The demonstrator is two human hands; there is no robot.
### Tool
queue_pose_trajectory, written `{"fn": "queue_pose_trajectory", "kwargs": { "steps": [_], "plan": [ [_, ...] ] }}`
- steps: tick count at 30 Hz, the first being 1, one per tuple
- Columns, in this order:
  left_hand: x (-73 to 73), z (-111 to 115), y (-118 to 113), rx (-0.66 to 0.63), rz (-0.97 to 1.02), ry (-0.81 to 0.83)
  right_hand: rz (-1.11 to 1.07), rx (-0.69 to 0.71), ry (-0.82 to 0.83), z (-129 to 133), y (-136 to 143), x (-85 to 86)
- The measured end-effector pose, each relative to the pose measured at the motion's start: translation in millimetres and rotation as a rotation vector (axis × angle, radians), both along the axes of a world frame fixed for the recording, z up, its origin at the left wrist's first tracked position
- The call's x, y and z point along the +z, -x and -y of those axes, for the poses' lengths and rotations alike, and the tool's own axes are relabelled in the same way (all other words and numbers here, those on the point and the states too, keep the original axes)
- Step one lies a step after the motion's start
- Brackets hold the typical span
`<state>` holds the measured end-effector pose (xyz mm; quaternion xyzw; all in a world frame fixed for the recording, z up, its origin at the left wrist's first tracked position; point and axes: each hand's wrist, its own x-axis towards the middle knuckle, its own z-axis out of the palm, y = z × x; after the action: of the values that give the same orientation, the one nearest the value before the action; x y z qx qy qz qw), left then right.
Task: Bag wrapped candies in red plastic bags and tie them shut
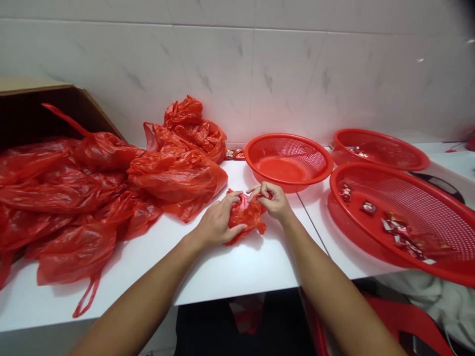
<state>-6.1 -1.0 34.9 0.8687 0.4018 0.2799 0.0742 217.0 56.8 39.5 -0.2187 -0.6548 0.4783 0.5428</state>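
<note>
A small crumpled red plastic bag (247, 217) lies over the white table, between my two hands. My left hand (221, 217) has its fingers and thumb around the bag's left side, gripping it. With fingertips pinched together, my right hand (270, 199) holds the bag's upper right edge. Something pink shows inside the bag's opening, too small to make out. Just behind my hands stands a round red basket (289, 183) with nothing visible in it.
Large red plastic bags (178, 173) pile up at the left, partly in a cardboard box (92, 106). Small packets (234, 154) lie by the wall. At the right, a big red basket (356, 237) holds several wrapped packets, with another basket (386, 153) behind it.
</note>
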Motion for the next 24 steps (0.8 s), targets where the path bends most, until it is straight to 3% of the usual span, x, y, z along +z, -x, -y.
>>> {"fn": "queue_pose_trajectory", "kwargs": {
  "steps": [3,6,9,11,13,16,20,22,24],
  "plan": [
    [-0.3,2,2,0.111,-0.22,0.088,-0.136,-0.029,0.09,-3,-6,1.0],
    [-3.5,-1,2,0.279,-0.328,0.08,-0.162,0.038,0.136,-5,-14,-0.6],
    [-5.3,-6,3,0.445,-0.343,-0.017,0.036,0.134,0.066,-5,-19,-1.7],
    [-5.7,-8,5,0.492,-0.326,-0.072,0.29,0.109,0.005,-2,-18,-0.8],
    [-6.3,-8,6,0.462,-0.288,-0.111,0.574,-0.008,-0.04,3,-12,1.1],
    [-6.8,-6,4,0.289,-0.212,-0.167,0.899,-0.211,-0.066,11,0,4.0],
    [-5.3,-4,-2,0.03,-0.107,-0.221,1.072,-0.42,-0.003,13,7,5.8],
    [-4.7,-4,-4,0.036,-0.055,-0.246,1.123,-0.483,0.045,11,5,5.9],
    [-4.3,-5,-6,0.174,-0.017,-0.279,1.187,-0.499,0.09,11,0,5.7]
  ]
}}
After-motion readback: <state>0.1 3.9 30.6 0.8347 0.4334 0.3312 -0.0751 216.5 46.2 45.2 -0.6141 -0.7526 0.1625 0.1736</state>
